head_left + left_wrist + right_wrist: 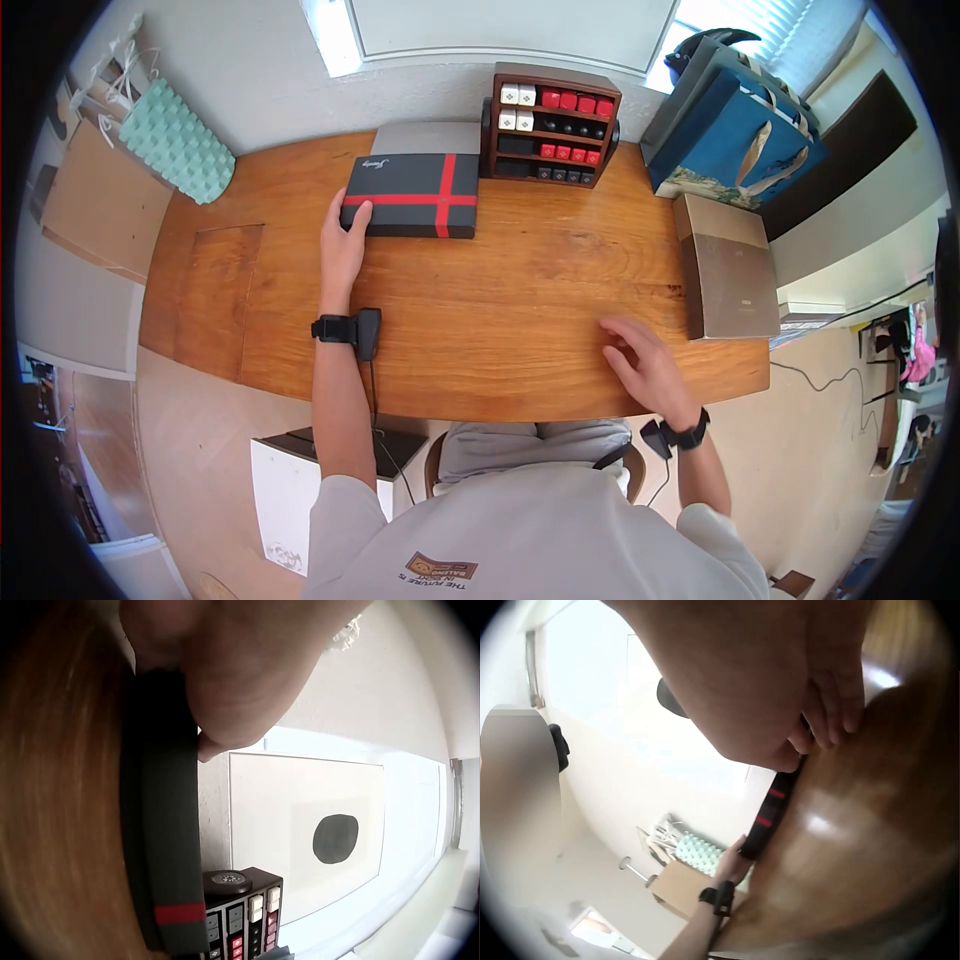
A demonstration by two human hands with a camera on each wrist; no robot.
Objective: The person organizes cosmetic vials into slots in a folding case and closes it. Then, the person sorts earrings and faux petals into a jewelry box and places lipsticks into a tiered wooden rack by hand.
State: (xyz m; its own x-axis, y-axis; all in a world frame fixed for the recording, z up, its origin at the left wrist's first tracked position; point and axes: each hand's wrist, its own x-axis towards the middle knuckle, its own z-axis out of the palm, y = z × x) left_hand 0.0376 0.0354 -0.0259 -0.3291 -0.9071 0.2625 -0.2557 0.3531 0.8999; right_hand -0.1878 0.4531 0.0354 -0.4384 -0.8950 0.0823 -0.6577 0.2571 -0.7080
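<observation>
A flat black box with crossed red ribbon stripes (405, 182) lies on the wooden table, left of the middle. My left hand (343, 240) grips its left end, with the thumb over the front left corner and the fingers along the left side. In the left wrist view the same hand reaches over the end of the black box (169, 825), and part of the fingers is hidden. My right hand (645, 362) is near the table's front edge on the right, fingers loosely bent and holding nothing. The right wrist view shows its fingertips close to the wood.
Behind the box lies a grey flat case (405, 138). A wooden rack (555, 125) of red, white and black pieces stands beside it. At right are a brown box (730, 270) and blue gift bags (720, 130); a mint-green textured cylinder (180, 140) is at left.
</observation>
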